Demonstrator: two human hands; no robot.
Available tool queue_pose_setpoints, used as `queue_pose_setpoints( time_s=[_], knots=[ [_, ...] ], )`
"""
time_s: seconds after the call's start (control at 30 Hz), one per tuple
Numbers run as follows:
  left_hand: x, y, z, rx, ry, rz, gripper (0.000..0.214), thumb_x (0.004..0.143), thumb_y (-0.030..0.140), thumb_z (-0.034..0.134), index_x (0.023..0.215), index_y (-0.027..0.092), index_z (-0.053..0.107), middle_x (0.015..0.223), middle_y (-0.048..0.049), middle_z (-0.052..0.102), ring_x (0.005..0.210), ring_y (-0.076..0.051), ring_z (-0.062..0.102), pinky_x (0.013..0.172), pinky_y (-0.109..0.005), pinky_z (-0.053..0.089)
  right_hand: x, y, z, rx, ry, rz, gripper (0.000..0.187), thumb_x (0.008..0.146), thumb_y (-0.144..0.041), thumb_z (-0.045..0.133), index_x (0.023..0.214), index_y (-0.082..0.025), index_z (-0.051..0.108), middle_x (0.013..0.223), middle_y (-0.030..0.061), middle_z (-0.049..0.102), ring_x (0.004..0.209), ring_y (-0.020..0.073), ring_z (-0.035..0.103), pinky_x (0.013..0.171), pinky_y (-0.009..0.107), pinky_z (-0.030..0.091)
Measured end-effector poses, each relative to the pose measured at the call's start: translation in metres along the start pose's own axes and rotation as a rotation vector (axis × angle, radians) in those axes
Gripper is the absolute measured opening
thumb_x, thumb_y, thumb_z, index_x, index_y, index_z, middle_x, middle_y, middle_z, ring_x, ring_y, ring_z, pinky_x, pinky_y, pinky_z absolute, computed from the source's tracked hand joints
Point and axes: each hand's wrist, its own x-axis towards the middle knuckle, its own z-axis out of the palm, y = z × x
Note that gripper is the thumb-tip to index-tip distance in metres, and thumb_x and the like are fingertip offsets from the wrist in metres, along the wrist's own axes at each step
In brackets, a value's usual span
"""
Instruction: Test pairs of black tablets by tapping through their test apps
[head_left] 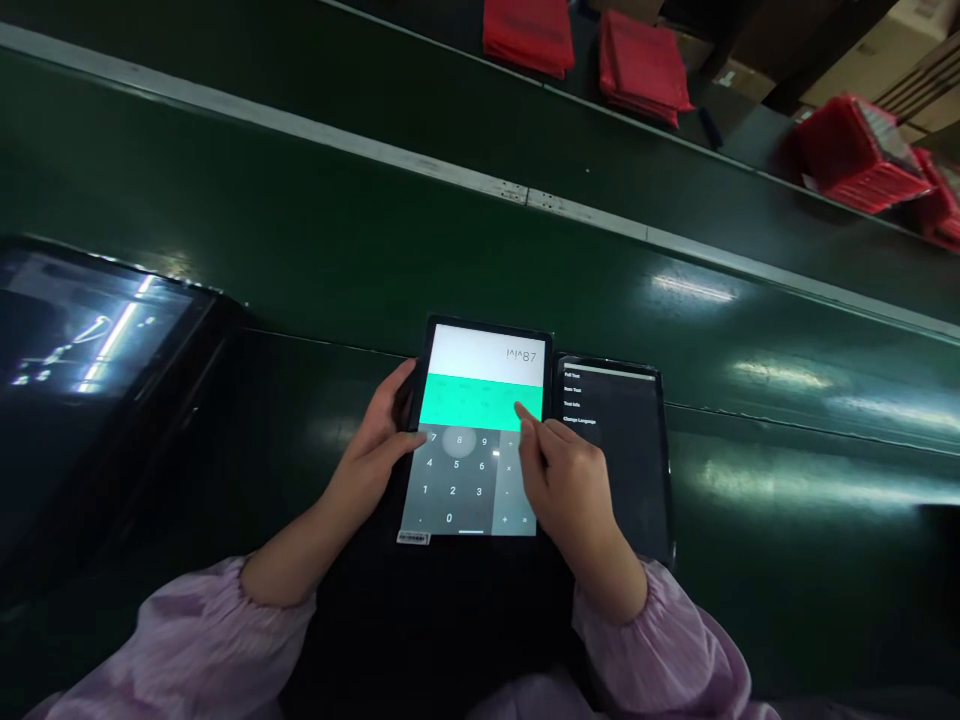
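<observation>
A tablet (466, 485) stands in portrait in front of me, its screen lit with a calculator: white on top, a green band, then grey number keys. "!^!^87" shows in the display. My left hand (379, 425) grips the tablet's left edge, thumb on the front near the 7 key and fingers behind. Over the right side of the screen is my right hand (568, 468), index finger pointing at the green band and the other fingers curled in. Whether that fingertip touches the glass I cannot tell. A small barcode label (413, 538) sticks out at the tablet's lower left corner.
A second tablet (628, 450) with a dark text menu lies just right of the first. At far left is a large dark screen (90, 330) with reflections. Red pouches (529, 35) lie beyond the metal strip (420, 160) on the green surface (300, 230); cardboard boxes (874, 50) stand behind.
</observation>
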Motion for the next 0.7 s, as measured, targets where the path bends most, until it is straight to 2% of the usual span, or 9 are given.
queue_pose_setpoints(
  time_s=[0.1,0.2,0.27,0.4,0.43,0.6,0.7],
  knots=[
    [-0.001,0.0,0.002,-0.039,0.017,0.027,0.069,0.074,0.029,0.08,0.142,0.028,0.068,0.158,-0.0086,0.068,0.172,-0.042,0.024,0.137,-0.063,0.035,-0.002,-0.001,0.001,-0.019,-0.031,-0.006,0.047,0.113,-0.024,0.042,0.123,-0.013,0.086,0.058,0.0006,0.059,0.049,0.011,0.05,0.05,0.025,0.029],
    [-0.001,0.0,0.002,-0.049,-0.001,0.022,0.066,0.076,0.029,0.08,0.141,0.029,0.069,0.155,-0.0085,0.07,0.17,-0.042,0.029,0.135,-0.063,0.038,-0.003,0.002,-0.001,-0.029,-0.014,0.076,0.049,0.113,-0.025,0.041,0.106,-0.012,0.088,0.057,0.0009,0.058,0.048,0.0101,0.047,0.05,0.025,0.028],
    [-0.002,-0.001,0.002,-0.052,-0.004,0.024,0.065,0.078,0.029,0.079,0.142,0.029,0.069,0.154,-0.0086,0.071,0.168,-0.042,0.035,0.134,-0.062,0.041,-0.003,0.001,-0.001,-0.032,-0.031,0.092,0.047,0.113,-0.025,0.043,0.102,-0.013,0.087,0.057,0.0007,0.057,0.047,0.0097,0.046,0.05,0.025,0.029],
    [-0.002,-0.001,0.003,-0.061,0.023,0.041,0.062,0.076,0.028,0.081,0.137,0.03,0.071,0.153,-0.0075,0.072,0.166,-0.041,0.04,0.134,-0.059,0.041,-0.003,-0.003,0.0,-0.036,-0.093,0.014,0.041,0.112,-0.026,0.047,0.128,-0.017,0.084,0.065,0.0017,0.064,0.05,0.0108,0.05,0.05,0.026,0.028],
    [-0.002,-0.002,0.003,-0.065,0.027,0.04,0.062,0.075,0.028,0.082,0.136,0.03,0.071,0.153,-0.0073,0.072,0.166,-0.041,0.04,0.134,-0.058,0.041,-0.003,-0.002,-0.002,-0.03,-0.097,0.013,0.042,0.112,-0.026,0.047,0.129,-0.017,0.084,0.066,0.0021,0.065,0.051,0.0111,0.052,0.05,0.026,0.028],
    [-0.001,0.0,0.003,-0.097,0.026,0.039,0.06,0.074,0.029,0.082,0.133,0.031,0.071,0.156,-0.007,0.07,0.167,-0.04,0.038,0.132,-0.057,0.045,-0.008,0.028,-0.031,0.016,0.019,0.127,0.046,0.112,-0.028,0.047,0.103,-0.015,0.089,0.065,0.0052,0.07,0.055,0.0124,0.06,0.054,0.025,0.037],
    [0.001,0.002,0.003,-0.073,0.03,0.039,0.058,0.075,0.03,0.081,0.132,0.03,0.071,0.157,-0.0076,0.068,0.167,-0.041,0.037,0.132,-0.059,0.044,-0.013,0.05,-0.043,0.017,0.09,0.177,0.046,0.11,-0.031,0.046,0.108,-0.014,0.089,0.063,0.0044,0.07,0.051,0.0122,0.057,0.052,0.025,0.037]
  ],
)
